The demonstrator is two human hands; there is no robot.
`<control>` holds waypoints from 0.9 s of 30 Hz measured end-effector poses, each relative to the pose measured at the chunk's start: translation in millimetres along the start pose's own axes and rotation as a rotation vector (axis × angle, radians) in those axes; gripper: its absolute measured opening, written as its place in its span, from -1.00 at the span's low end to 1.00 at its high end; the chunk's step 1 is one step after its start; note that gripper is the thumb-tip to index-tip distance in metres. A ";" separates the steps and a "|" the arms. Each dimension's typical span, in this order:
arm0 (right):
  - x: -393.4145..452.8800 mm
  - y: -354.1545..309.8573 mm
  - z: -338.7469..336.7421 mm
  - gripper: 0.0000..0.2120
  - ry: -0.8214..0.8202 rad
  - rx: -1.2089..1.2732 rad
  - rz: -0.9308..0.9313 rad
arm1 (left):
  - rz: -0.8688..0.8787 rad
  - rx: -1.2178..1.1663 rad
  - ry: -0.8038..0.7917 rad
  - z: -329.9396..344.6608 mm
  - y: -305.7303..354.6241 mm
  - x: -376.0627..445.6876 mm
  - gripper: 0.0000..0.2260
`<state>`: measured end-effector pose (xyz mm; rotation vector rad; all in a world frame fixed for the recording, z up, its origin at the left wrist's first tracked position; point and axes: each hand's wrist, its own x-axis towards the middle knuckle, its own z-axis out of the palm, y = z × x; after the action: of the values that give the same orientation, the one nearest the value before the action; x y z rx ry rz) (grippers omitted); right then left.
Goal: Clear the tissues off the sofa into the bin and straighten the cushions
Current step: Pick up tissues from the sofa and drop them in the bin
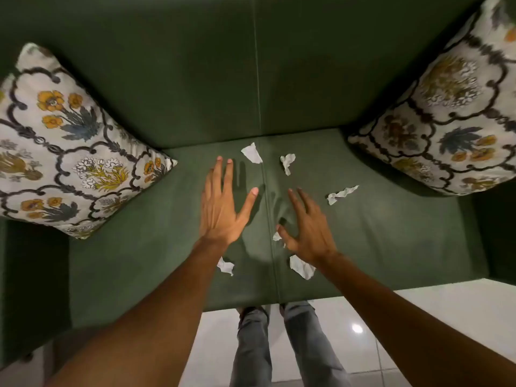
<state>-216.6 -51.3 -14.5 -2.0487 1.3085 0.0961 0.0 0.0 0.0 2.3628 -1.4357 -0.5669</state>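
Several crumpled white tissues lie on the green sofa seat (pixel 391 236): one at the back (pixel 252 153), one beside it (pixel 287 162), one to the right (pixel 342 194), one under my left forearm (pixel 225 266), one by my right wrist (pixel 301 267). A small piece (pixel 277 236) shows beside my right thumb. My left hand (pixel 223 208) hovers over the seat's middle, fingers spread, empty. My right hand (pixel 308 229) is spread too, holding nothing. A floral cushion (pixel 64 152) leans tilted at the left corner and another floral cushion (pixel 446 113) at the right. No bin is in view.
The sofa back (pixel 251 65) rises behind the seat, with dark armrests at both sides. White floor tiles (pixel 432 311) lie in front of the sofa. My legs in grey trousers (pixel 279 347) stand against the seat's front edge.
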 end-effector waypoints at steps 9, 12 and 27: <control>-3.3 26.4 71.8 -0.41 -0.148 -0.135 -0.064 | -0.056 0.120 -0.111 68.7 -37.7 26.4 -0.41; -6.3 38.3 85.8 -0.54 -0.173 -0.094 -0.074 | -0.124 0.169 -0.191 80.0 -45.8 45.1 -0.39; -73.6 70.1 74.8 -0.79 0.073 0.232 0.249 | -0.199 -0.189 0.047 56.0 -77.9 -3.6 -0.84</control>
<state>-288.4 31.7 -76.9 -1.7035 1.5402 -0.0190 31.0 34.3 -84.2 2.3638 -1.0832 -0.6606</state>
